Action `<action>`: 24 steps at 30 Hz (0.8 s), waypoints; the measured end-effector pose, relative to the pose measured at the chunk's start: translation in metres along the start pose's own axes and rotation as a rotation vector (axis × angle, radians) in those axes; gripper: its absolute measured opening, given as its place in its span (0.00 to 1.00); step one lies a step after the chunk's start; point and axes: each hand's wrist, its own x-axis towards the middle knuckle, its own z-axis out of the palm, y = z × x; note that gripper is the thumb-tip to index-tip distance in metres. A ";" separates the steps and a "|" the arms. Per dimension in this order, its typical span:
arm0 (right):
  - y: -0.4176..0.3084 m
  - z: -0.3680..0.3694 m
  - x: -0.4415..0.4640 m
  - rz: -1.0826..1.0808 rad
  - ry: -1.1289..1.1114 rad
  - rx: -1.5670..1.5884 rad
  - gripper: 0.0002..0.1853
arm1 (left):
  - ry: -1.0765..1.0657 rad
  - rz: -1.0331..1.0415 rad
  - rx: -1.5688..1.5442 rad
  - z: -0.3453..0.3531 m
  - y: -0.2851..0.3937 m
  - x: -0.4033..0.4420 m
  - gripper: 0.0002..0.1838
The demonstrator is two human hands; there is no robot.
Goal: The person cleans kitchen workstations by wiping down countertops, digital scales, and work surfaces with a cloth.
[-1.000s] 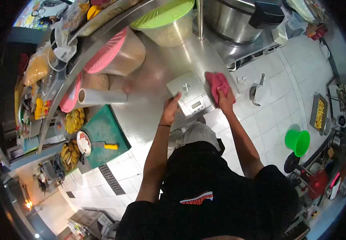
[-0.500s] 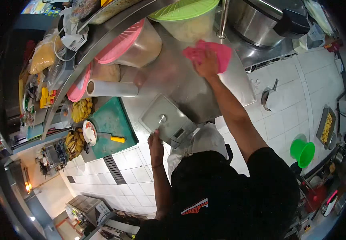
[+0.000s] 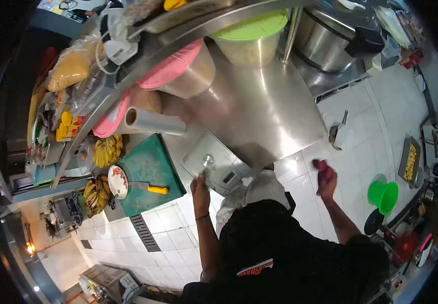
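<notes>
The scale [image 3: 216, 159] lies at the counter's [image 3: 279, 121] near edge, the left hand [image 3: 200, 195] at its near-left side (gripping or merely touching, I cannot tell). Right of the counter, the right hand [image 3: 330, 185] is closed around a dark red cloth [image 3: 322, 168]. The right-hand steel looks finished; what remains is unclear. Far, a green-lidded tub [image 3: 254, 50] holds something pale; left, a bowl [image 3: 119, 195] holds red bits.

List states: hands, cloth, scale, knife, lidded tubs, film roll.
Digital kitchen scale, platform bare
Red cloth, bunched
Left hand, at scale edge, grip unclear
Right hand, closed on cloth
Yellow-handled knife, lying on green cutting board
Green-lidded tub, lid on
Larger pink-lidded tub, lid on
Smaller pink-lidded tub, lid on
Plastic film roll, lying on its side
</notes>
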 end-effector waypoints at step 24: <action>-0.149 0.356 0.270 -0.663 -0.275 -0.737 0.32 | -0.068 -0.063 -0.013 -0.032 -0.042 -0.046 0.20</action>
